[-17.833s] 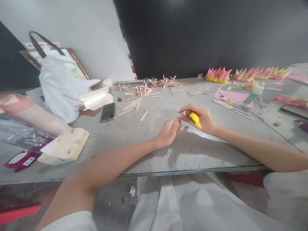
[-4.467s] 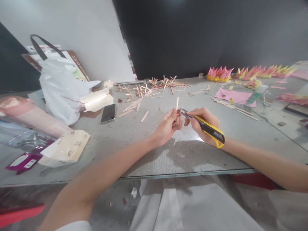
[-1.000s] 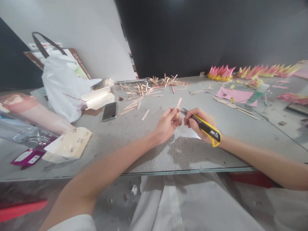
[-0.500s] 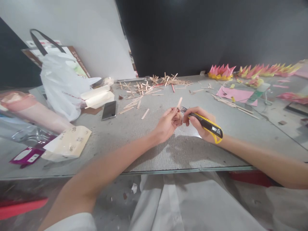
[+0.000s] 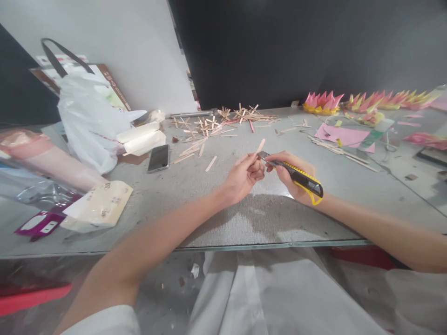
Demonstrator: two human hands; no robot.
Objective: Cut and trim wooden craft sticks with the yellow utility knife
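My left hand pinches a small wooden stick that points up and to the right above the grey table. My right hand is wrapped round a yellow and black utility knife. The knife's metal tip rests against the lower part of the stick, right beside my left fingertips. Both hands hover over the middle of the table.
A heap of wooden sticks lies at the back, a phone and a white plastic bag to the left. Pink and yellow folded paper flowers, pink paper sheets and a tube are at the right. Packets lie near the left edge.
Over the last second both hands stayed together in the middle; the knife tip shifted slightly along the stick, which stays tilted to the right. Earlier the stick stood more upright.
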